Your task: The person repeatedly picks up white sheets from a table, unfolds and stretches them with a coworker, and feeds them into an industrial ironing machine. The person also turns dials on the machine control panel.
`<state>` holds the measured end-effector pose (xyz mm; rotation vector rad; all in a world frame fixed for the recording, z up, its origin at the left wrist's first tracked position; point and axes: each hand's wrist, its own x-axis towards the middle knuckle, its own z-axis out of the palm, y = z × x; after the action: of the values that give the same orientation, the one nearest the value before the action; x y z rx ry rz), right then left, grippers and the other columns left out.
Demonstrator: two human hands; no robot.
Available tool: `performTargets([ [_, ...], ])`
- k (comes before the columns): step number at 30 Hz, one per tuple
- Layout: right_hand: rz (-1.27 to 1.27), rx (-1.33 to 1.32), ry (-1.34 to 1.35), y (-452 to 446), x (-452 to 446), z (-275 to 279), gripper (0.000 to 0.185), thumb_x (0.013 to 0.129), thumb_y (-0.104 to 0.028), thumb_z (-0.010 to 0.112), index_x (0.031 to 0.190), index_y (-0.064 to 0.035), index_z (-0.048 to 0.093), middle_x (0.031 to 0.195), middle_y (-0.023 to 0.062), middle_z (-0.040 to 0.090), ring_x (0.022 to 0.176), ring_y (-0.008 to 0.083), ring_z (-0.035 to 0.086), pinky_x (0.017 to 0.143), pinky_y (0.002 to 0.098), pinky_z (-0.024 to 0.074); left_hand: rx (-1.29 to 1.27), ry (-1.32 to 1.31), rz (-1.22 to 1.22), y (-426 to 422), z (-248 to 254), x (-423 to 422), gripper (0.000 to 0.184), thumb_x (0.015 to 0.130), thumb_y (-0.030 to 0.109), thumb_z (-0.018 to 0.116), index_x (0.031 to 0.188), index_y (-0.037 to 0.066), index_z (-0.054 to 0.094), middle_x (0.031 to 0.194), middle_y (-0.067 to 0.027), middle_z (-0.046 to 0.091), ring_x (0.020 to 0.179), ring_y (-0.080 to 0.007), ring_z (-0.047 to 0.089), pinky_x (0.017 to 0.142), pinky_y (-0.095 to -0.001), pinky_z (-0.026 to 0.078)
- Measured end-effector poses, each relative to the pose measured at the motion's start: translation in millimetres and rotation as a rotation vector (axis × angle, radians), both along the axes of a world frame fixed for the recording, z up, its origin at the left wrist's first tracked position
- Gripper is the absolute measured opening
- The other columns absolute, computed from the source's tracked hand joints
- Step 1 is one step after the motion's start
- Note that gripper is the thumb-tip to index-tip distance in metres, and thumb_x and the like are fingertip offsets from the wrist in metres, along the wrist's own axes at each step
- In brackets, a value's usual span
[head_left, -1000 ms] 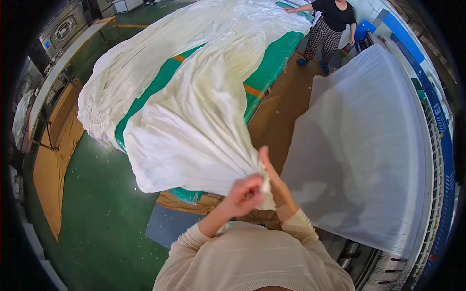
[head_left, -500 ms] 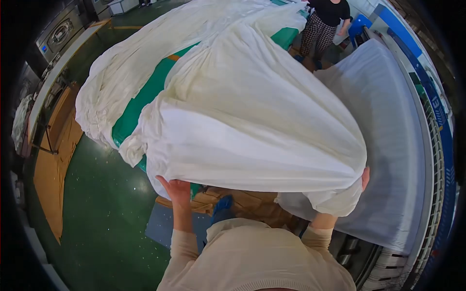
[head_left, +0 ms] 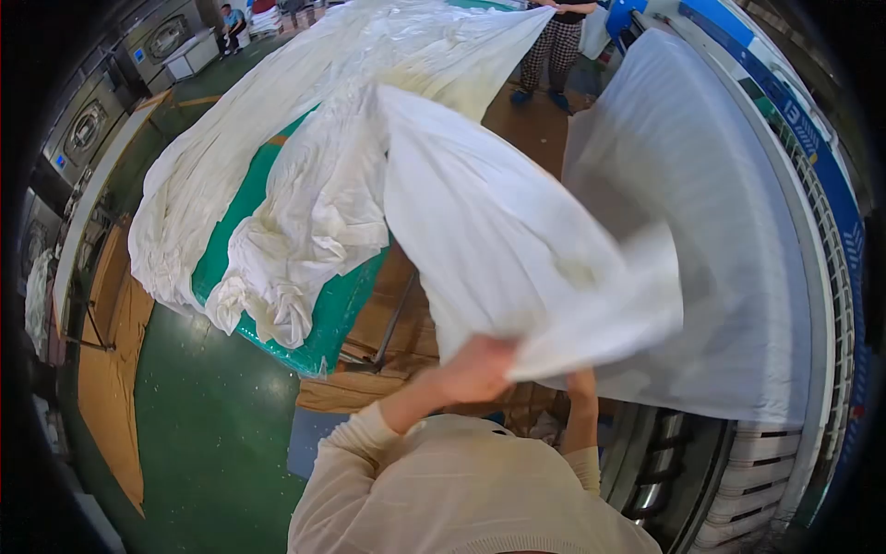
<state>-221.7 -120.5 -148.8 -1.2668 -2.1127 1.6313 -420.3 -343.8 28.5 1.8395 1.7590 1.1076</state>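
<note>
Head view, white sheet (head_left: 489, 222): a broad length is raised beside the near end of the green table (head_left: 346, 309), its near right part blurred in front of the pale covering (head_left: 729, 277).
Left hand (head_left: 475, 371): blurred; the fingers appear curled in, with the near edge of the sheet pinched.
Right hand (head_left: 581, 380): raised beneath the same edge; its fingers are hidden by the fabric, so whether they are spread or pressed together cannot be told.
Bunched cloth (head_left: 277, 295): crumpled on the near end of the table; where it joins the lifted length cannot be made out.
Co-worker (head_left: 554, 55): standing at the far side in checked trousers; a corner of white fabric is held up there.
Edge handling: the edge is probably best held by both hands well apart, evenly taut, so that no folds are trapped.
Slack and snags: bunched parts would be best freed by light, even pulls, with the hem held clear of the metal roller (head_left: 657, 471) and the brown floor covering (head_left: 521, 138).
</note>
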Motion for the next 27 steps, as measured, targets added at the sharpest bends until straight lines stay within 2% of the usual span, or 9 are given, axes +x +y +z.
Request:
performTargets([
  [2,-0.197,-0.677,0.857,-6,-1,65,0.067,0.094,-0.058,0.045,0.136,-0.0067,0.046,0.128,0.0107,0.055,0.12,0.0258,0.049,0.1,0.0412,0.04,0.069,-0.208,0.03,15,-2,46,0.046,0.072,-0.001,0.06,0.115,0.012,0.062,0.098,-0.0123,0.067,0.081,-0.0337,0.065,0.069,-0.0389,0.052],
  [7,-0.08,-1.011,1.006,-5,32,61,0.079,0.092,-0.068,0.03,0.14,-0.005,0.039,0.138,0.0144,0.047,0.129,0.0311,0.042,0.104,0.0537,0.0347,0.21,-0.267,0.157,18,-20,71,0.049,0.07,-0.007,0.057,0.115,0.012,0.063,0.1,-0.0121,0.066,0.082,-0.0341,0.064,0.069,-0.0372,0.052],
  [9,-0.372,-1.083,0.58,-34,28,48,0.085,0.091,-0.072,0.02,0.143,-0.0055,0.033,0.141,0.0153,0.043,0.13,0.0335,0.04,0.104,0.0576,0.0335,0.211,-0.142,0.191,21,-14,61,0.049,0.069,-0.009,0.057,0.113,0.012,0.063,0.097,-0.0109,0.066,0.08,-0.033,0.063,0.067,-0.0357,0.051],
  [11,-0.049,-1.403,0.684,-72,25,63,0.086,0.09,-0.073,0.019,0.144,-0.0063,0.029,0.144,0.014,0.039,0.13,0.0328,0.041,0.104,0.0563,0.0349,0.22,-0.076,0.199,27,-13,59,0.048,0.069,-0.01,0.057,0.112,0.011,0.064,0.096,-0.0103,0.065,0.079,-0.0324,0.063,0.066,-0.035,0.051],
  [15,0.136,-1.278,0.86,-99,11,76,0.08,0.091,-0.071,0.023,0.142,-0.0106,0.033,0.145,0.0102,0.04,0.13,0.0312,0.041,0.106,0.0529,0.0341,0.241,-0.067,0.253,47,-25,63,0.043,0.068,-0.01,0.059,0.106,0.01,0.064,0.088,-0.009,0.062,0.074,-0.0311,0.062,0.062,-0.0353,0.049],
  [19,-0.106,-1.125,0.701,-83,7,36,0.074,0.092,-0.069,0.027,0.142,-0.014,0.035,0.142,0.0064,0.043,0.13,0.0281,0.041,0.109,0.0482,0.0324,0.361,-0.145,0.231,68,-23,81,0.038,0.068,-0.009,0.06,0.101,0.009,0.064,0.081,-0.0084,0.057,0.07,-0.0308,0.06,0.059,-0.0359,0.048],
  [23,-0.041,-0.794,0.813,-98,11,19,0.067,0.094,-0.064,0.034,0.141,-0.0178,0.036,0.14,0.0039,0.043,0.132,0.0252,0.039,0.109,0.0451,0.0336,0.322,-0.158,0.174,78,-6,86,0.041,0.065,-0.01,0.055,0.101,0.01,0.063,0.086,-0.0073,0.059,0.075,-0.0307,0.061,0.06,-0.0359,0.048],
  [24,-0.047,-0.791,0.811,-94,14,17,0.067,0.094,-0.064,0.034,0.141,-0.0178,0.036,0.14,0.0039,0.043,0.132,0.0252,0.039,0.109,0.0451,0.0336,0.332,-0.179,0.17,79,-7,84,0.041,0.065,-0.011,0.055,0.101,0.01,0.064,0.086,-0.0077,0.059,0.074,-0.031,0.06,0.06,-0.0358,0.048],
  [27,-0.21,-1.273,0.962,-88,22,42,0.053,0.094,-0.055,0.045,0.132,-0.0178,0.046,0.122,0.0038,0.056,0.116,0.0205,0.053,0.091,0.0391,0.0486,0.337,-0.234,0.15,79,-14,83,0.042,0.066,-0.012,0.054,0.1,0.009,0.064,0.086,-0.0083,0.059,0.074,-0.0317,0.06,0.061,-0.0355,0.049],
])
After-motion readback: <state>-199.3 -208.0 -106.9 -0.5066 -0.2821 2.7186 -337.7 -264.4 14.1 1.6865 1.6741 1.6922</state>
